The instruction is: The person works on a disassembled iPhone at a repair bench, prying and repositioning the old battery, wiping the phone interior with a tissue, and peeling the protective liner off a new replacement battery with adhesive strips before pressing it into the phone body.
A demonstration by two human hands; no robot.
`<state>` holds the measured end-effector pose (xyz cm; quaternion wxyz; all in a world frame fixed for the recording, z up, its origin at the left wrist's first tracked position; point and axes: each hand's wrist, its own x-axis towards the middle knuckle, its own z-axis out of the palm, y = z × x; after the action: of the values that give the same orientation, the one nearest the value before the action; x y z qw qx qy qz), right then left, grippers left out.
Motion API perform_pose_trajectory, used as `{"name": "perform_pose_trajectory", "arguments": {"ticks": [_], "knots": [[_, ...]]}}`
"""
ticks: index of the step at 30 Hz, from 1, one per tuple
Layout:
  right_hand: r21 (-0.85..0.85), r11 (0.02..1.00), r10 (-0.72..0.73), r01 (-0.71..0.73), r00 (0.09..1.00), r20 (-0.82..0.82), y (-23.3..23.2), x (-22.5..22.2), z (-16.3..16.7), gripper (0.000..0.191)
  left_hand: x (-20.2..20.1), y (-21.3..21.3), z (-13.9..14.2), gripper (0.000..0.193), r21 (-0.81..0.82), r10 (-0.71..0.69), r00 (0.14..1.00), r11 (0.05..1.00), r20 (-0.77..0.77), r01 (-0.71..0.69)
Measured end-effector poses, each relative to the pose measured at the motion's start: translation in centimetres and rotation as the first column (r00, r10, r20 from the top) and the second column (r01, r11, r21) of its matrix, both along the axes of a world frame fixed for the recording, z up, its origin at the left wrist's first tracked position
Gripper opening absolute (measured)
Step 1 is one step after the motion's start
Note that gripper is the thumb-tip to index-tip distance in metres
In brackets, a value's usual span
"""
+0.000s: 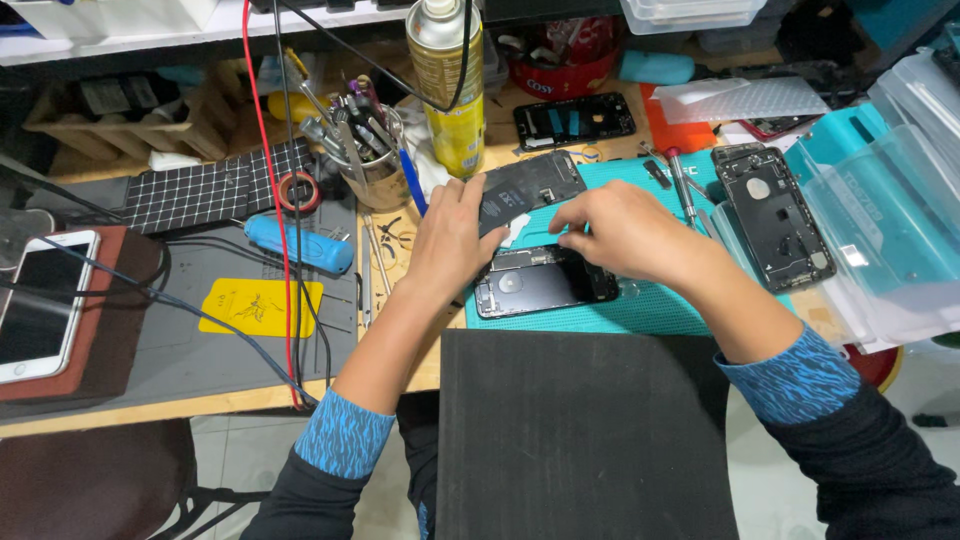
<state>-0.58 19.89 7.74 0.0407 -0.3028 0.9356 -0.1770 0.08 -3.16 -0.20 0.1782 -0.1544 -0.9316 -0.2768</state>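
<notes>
An opened black phone body (540, 285) lies on a teal work mat (640, 310). A dark flat battery (530, 185) is tilted up just behind it. My left hand (450, 240) rests on the phone's left end, its fingers against the battery's left edge. My right hand (620, 230) sits over the phone's top right, fingers curled and pinched near a small white strip (518, 228) beside the battery. Whether the right fingers hold anything is hidden.
A second black phone housing (775, 215) lies right of the mat, by clear plastic sleeves (890, 220). A spray can (447, 85), a tool cup (365, 160), a blue screwdriver handle (300, 245), a yellow pry card (260, 305) and cables lie left. A white phone (40, 305) rests far left. A black foam pad (580, 430) lies in front.
</notes>
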Motion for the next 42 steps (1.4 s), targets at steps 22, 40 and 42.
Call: {"name": "perform_pose_trajectory", "arguments": {"ticks": [22,40,42], "knots": [[-0.133,0.989,0.032,-0.063,0.974,-0.223,-6.4,-1.8,-4.4,0.027,0.5,-1.7,1.5,0.013,0.169,0.122,0.937,0.983,-0.329,-0.068],[0.065,0.937,0.345,-0.343,0.938,-0.018,-1.4,1.7,-2.8,0.006,-0.2,-0.4,-0.5,0.007,-0.085,-0.082,0.962,0.994,-0.260,0.061],[0.295,0.944,0.146,-0.148,0.989,0.027,-1.1,1.5,-3.0,0.006,-0.1,-0.7,-0.4,0.008,-0.085,-0.114,0.963,0.992,-0.244,0.096]]}}
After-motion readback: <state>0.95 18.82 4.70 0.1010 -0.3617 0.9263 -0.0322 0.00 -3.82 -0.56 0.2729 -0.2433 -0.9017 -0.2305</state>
